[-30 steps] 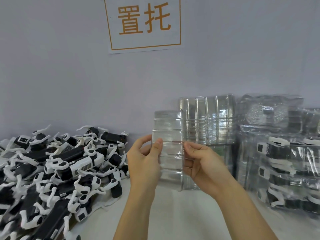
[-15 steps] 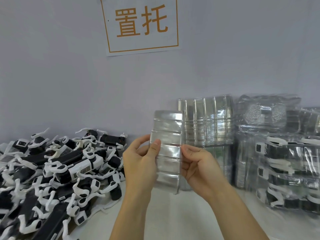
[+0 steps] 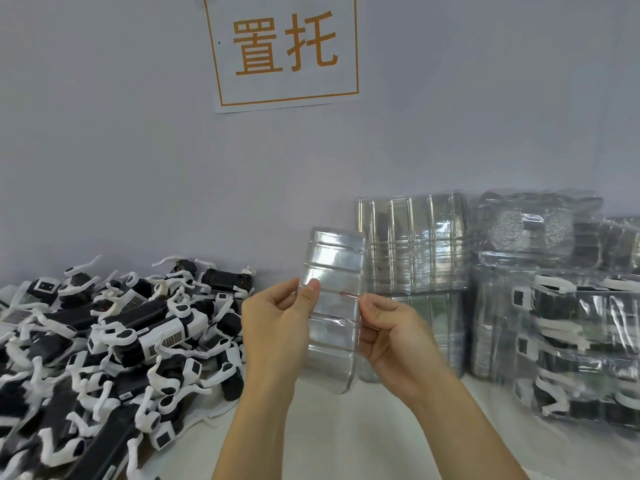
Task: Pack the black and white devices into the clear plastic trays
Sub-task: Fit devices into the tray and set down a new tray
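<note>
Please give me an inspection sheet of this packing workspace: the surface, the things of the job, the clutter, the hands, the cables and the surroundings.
Surface: white table, bare in front of the person.
Job's things: one clear tray held upright above the table, no device in it; loose pile of black and white devices at the left; stack of empty clear trays against the wall; packed trays with devices inside at the right.
Clutter: nothing seen.
Hands: left hand pinches the tray's left edge; right hand pinches its right edge.
Cables: nothing seen.
Surroundings: pale wall with a white sign in orange characters.
</note>
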The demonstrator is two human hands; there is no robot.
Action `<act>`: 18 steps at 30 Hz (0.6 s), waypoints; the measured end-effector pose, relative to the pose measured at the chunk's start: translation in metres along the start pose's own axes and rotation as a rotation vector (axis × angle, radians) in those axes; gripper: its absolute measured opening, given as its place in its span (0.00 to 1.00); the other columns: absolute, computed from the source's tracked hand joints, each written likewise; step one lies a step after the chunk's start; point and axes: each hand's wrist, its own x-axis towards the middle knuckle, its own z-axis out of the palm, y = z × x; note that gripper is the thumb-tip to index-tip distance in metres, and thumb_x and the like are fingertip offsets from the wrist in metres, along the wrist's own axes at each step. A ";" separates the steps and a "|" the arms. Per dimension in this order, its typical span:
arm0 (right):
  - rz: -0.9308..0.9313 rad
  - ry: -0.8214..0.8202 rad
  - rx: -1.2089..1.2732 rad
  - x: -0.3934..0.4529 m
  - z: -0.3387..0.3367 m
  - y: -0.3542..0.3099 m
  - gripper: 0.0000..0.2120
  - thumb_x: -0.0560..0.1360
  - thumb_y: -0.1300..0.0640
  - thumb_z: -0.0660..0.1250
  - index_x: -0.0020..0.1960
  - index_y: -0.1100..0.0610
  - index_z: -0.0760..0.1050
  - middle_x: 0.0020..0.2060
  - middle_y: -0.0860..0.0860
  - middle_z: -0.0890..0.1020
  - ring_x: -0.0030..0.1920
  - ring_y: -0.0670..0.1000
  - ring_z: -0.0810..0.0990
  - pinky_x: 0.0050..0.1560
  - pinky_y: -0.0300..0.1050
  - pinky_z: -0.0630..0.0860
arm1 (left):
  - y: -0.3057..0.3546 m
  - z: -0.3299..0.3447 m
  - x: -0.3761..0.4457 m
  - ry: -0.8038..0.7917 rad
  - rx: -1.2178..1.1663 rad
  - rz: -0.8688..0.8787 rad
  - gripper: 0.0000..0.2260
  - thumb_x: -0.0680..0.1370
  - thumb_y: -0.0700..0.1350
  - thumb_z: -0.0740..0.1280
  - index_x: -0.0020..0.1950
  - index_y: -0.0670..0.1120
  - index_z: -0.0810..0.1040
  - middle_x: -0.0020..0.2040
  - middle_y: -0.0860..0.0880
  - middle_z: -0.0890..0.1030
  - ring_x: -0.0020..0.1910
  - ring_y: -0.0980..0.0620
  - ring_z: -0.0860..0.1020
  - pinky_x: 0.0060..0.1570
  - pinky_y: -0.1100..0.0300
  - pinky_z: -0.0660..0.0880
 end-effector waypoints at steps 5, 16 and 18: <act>-0.018 0.099 -0.127 0.002 0.004 0.003 0.16 0.80 0.64 0.63 0.40 0.58 0.87 0.35 0.53 0.85 0.32 0.50 0.84 0.31 0.42 0.80 | 0.003 -0.008 0.004 0.057 0.001 0.011 0.11 0.76 0.45 0.73 0.56 0.43 0.84 0.43 0.48 0.87 0.47 0.47 0.85 0.57 0.45 0.79; -0.335 0.355 -0.488 -0.008 -0.005 -0.031 0.11 0.82 0.64 0.63 0.46 0.57 0.82 0.35 0.53 0.86 0.31 0.51 0.85 0.27 0.39 0.78 | 0.001 -0.038 0.015 0.327 -0.101 0.089 0.05 0.79 0.45 0.70 0.43 0.49 0.82 0.32 0.58 0.83 0.31 0.64 0.80 0.39 0.62 0.74; -0.402 0.399 -0.502 -0.010 -0.010 -0.040 0.11 0.82 0.64 0.62 0.46 0.56 0.82 0.34 0.51 0.86 0.31 0.50 0.84 0.28 0.39 0.79 | -0.002 -0.041 0.015 0.317 -0.111 0.088 0.03 0.79 0.44 0.70 0.45 0.48 0.82 0.35 0.57 0.85 0.34 0.62 0.82 0.41 0.60 0.75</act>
